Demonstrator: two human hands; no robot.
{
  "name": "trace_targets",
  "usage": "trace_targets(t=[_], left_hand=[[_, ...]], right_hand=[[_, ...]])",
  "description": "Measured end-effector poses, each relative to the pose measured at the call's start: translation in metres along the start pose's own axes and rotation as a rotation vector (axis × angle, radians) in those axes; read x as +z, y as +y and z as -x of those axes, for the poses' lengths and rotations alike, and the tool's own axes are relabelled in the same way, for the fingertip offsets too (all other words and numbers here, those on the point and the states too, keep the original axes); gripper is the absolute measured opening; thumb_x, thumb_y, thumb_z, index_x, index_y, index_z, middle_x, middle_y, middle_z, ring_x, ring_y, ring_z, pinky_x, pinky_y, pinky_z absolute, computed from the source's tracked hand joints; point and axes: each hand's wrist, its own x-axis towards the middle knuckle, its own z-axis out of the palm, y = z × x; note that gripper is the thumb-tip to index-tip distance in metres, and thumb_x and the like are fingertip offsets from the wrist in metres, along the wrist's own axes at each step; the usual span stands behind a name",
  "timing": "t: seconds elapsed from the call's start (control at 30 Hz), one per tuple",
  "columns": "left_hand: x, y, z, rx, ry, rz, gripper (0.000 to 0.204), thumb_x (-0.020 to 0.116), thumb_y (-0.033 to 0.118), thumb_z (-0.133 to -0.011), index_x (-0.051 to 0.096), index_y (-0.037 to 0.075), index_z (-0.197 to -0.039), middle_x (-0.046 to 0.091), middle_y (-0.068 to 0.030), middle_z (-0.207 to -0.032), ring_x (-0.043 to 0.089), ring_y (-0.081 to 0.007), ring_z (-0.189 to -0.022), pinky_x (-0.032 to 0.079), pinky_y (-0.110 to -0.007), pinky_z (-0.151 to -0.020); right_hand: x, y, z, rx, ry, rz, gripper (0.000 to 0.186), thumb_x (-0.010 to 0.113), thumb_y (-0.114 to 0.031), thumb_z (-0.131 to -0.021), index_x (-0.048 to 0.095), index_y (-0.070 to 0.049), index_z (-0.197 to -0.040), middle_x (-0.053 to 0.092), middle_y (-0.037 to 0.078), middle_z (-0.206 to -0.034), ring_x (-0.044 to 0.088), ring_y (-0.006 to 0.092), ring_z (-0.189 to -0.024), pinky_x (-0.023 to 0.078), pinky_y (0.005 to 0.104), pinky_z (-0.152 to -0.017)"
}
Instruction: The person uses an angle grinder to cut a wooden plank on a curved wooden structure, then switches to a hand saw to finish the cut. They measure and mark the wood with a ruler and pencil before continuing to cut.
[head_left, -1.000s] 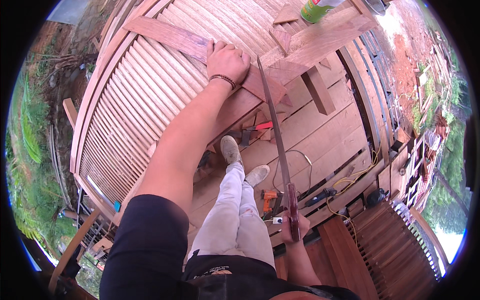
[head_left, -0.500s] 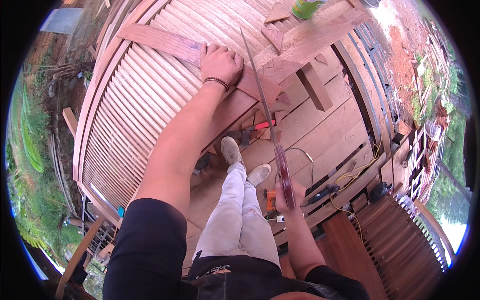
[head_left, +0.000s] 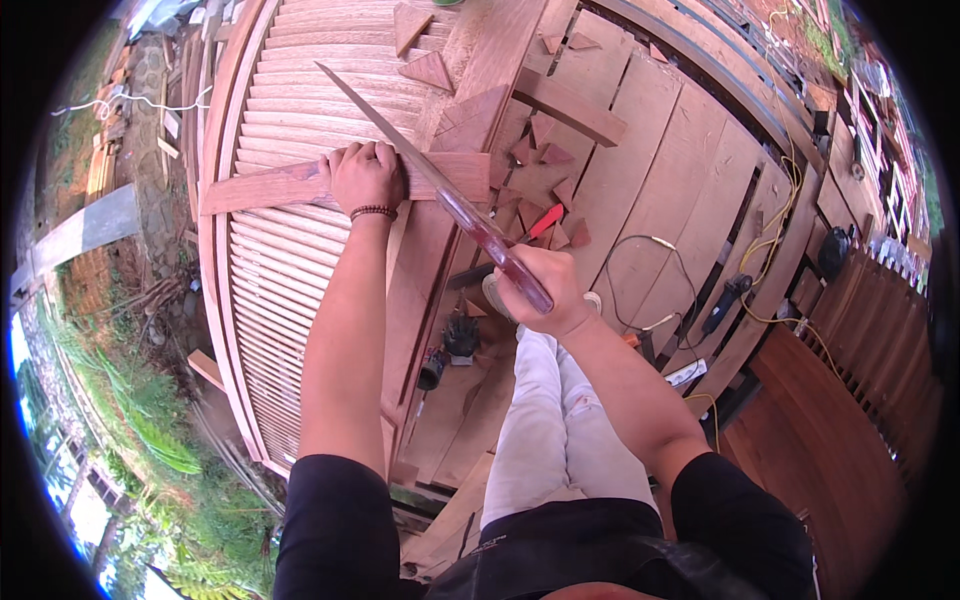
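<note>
My left hand (head_left: pixel 366 176), a dark bead bracelet at its wrist, presses flat on a reddish wooden board (head_left: pixel 270 187) that lies across a slatted wooden panel (head_left: pixel 290 110). My right hand (head_left: pixel 540 290) grips the reddish handle of a long thin blade (head_left: pixel 385 125). The blade slants up and left, passing just right of my left hand and over the board's right end, its tip above the slats.
Triangular wood offcuts (head_left: pixel 430 70) lie on the panel and on the plank deck (head_left: pixel 640 180) below. A red tool (head_left: pixel 545 220), a black power tool (head_left: pixel 725 300) and cables sit on the deck. My white-trousered legs (head_left: pixel 545 430) stand below. Grass (head_left: pixel 150 440) lies at left.
The view swung, so the panel now sits upper left. My right hand rose with the blade from beside my legs to just right of my left hand, which stays on the board.
</note>
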Motion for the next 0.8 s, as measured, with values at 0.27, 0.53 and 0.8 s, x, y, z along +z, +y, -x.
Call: trace_targets(t=[0.27, 0.53, 0.8], left_hand=[[-0.015, -0.015, 0.000, 0.019, -0.058, -0.116, 0.042, 0.046, 0.034, -0.096, 0.078, 0.011, -0.083, 0.074, -0.0052, -0.095, 0.060, -0.0289, -0.101, 0.031, -0.048, -0.112], [-0.006, -0.024, -0.001, 0.058, -0.123, -0.161, 0.040, 0.047, 0.034, -0.096, 0.079, 0.011, -0.086, 0.074, -0.0062, -0.096, 0.061, -0.0303, -0.103, 0.031, -0.051, -0.113], [0.009, -0.009, -0.001, 0.051, -0.004, -0.017, 0.041, 0.046, 0.033, -0.096, 0.076, 0.010, -0.081, 0.074, -0.0076, -0.093, 0.060, -0.0313, -0.100, 0.032, -0.048, -0.112]], right_hand=[[-0.053, -0.014, 0.130, -0.047, -0.019, 0.097, 0.015, 0.071, -0.002, -0.068, 0.066, -0.003, -0.082, 0.060, 0.012, -0.068, 0.061, 0.0341, -0.059, 0.050, 0.0410, -0.055], [-0.045, -0.022, 0.113, 0.038, 0.007, 0.025, 0.016, 0.071, -0.003, -0.066, 0.066, -0.005, -0.082, 0.059, 0.012, -0.067, 0.062, 0.0331, -0.060, 0.050, 0.0410, -0.056], [-0.020, 0.000, 0.041, -0.040, 0.033, 0.004, 0.016, 0.073, -0.002, -0.072, 0.063, -0.004, -0.084, 0.059, 0.014, -0.070, 0.060, 0.0346, -0.060, 0.048, 0.0397, -0.054]])
